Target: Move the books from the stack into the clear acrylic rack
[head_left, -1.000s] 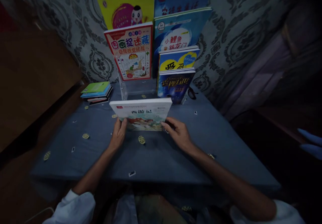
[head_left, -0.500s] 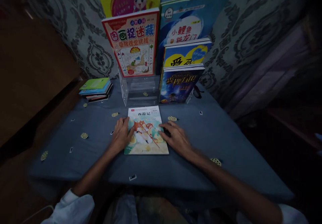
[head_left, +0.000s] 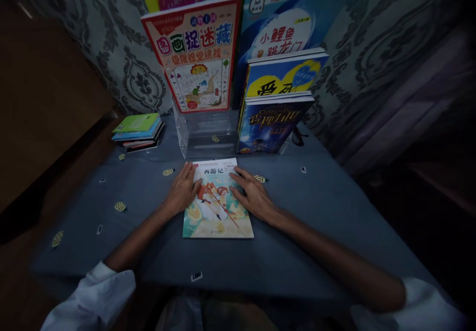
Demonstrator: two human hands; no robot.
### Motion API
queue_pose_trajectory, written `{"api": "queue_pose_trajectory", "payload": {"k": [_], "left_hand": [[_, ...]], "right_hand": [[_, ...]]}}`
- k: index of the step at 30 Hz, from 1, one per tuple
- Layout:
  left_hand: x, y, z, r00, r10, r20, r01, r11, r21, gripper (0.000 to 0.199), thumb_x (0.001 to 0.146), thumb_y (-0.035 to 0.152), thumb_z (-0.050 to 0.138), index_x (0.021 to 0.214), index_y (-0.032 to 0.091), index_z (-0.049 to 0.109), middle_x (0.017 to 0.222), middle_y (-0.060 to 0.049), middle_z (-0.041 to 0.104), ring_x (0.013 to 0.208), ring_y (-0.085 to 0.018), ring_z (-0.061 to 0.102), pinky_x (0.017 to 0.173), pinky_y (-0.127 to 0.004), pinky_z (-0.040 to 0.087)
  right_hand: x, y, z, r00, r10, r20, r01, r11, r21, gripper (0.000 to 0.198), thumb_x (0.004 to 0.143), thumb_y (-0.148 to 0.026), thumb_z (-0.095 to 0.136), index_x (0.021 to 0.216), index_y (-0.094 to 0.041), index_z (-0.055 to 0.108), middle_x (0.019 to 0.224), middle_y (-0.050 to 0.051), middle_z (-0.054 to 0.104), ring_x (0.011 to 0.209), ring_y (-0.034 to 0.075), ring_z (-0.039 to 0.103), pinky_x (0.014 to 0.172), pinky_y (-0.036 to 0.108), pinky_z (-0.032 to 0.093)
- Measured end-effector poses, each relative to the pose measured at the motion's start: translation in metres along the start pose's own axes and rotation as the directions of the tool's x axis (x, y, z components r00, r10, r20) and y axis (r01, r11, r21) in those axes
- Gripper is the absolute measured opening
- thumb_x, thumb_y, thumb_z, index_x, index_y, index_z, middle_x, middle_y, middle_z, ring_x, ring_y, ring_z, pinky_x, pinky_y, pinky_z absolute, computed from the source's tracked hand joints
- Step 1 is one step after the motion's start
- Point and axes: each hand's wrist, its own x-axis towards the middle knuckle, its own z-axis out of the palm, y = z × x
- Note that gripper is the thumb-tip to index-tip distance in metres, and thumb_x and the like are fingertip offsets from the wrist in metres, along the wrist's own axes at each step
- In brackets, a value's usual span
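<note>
A thin illustrated paperback book (head_left: 219, 217) lies closed on the cloth in front of me, its cover facing up. My left hand (head_left: 183, 189) rests along its left edge, fingers stretched out towards the top corner and the thumb on the cover. At the upper right edge lies my right hand (head_left: 253, 193), fingers extended and apart, with fingertips and thumb over the cover. Both hands touch the book without closing round it. Behind it stands a clear acrylic book rack (head_left: 201, 147) with several books upright in it, among them a red-bordered picture book (head_left: 203, 60) and a dark blue book (head_left: 271, 125).
A small stack of books (head_left: 137, 130) lies at the back left of the table. A dark object (head_left: 298, 136), partly hidden, is beside the rack's right side. The grey-blue tablecloth (head_left: 316, 222) reaches the table's front edge. A patterned wall (head_left: 137, 73) rises behind.
Both hands have slid up along the book's sides, and the right hand now reaches further over the cover. My view has tilted down and come slightly closer.
</note>
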Motion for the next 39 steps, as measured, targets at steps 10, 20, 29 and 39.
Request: {"api": "queue_pose_trajectory", "payload": {"k": [10,20,29,39], "left_hand": [[0.024,0.017,-0.003,0.987,0.130,0.091,-0.130,0.991,-0.001,0.051,0.104,0.038,0.037,0.144,0.007,0.047,0.154,-0.022,0.046,0.148,-0.030,0.038,0.120,-0.051,0.036],[0.047,0.035,0.003,0.946,0.292,0.144,-0.282,0.956,-0.086,0.049,0.105,0.031,0.034,0.147,0.007,0.043,0.157,-0.021,0.041,0.150,-0.026,0.035,0.122,-0.046,0.034],[0.071,0.046,0.014,0.878,0.445,0.177,-0.411,0.890,-0.198,0.048,0.105,0.025,0.031,0.151,0.016,0.038,0.158,-0.015,0.042,0.151,-0.020,0.032,0.123,-0.044,0.032],[0.085,0.041,0.018,0.828,0.535,0.167,-0.490,0.836,-0.247,0.051,0.102,0.019,0.034,0.153,0.018,0.038,0.159,-0.014,0.042,0.151,-0.021,0.033,0.121,-0.046,0.033]], "right_hand": [[-0.005,-0.004,0.000,1.000,0.020,-0.017,-0.019,1.000,0.015,0.045,0.099,-0.035,0.050,0.138,-0.015,0.059,0.158,0.019,0.041,0.142,0.034,0.047,0.113,0.051,0.046],[-0.005,-0.006,-0.002,0.999,0.028,0.018,-0.029,0.999,0.034,0.045,0.099,-0.033,0.048,0.141,-0.017,0.057,0.157,0.018,0.044,0.143,0.031,0.046,0.115,0.050,0.044],[-0.004,-0.011,-0.005,0.999,0.015,0.035,-0.015,1.000,-0.011,0.047,0.100,-0.031,0.044,0.142,-0.013,0.054,0.156,0.021,0.044,0.144,0.034,0.044,0.112,0.054,0.046],[-0.004,-0.012,-0.008,0.999,0.022,0.038,-0.019,0.997,-0.080,0.046,0.100,-0.034,0.045,0.140,-0.014,0.056,0.153,0.020,0.048,0.140,0.035,0.047,0.116,0.057,0.041]]}}
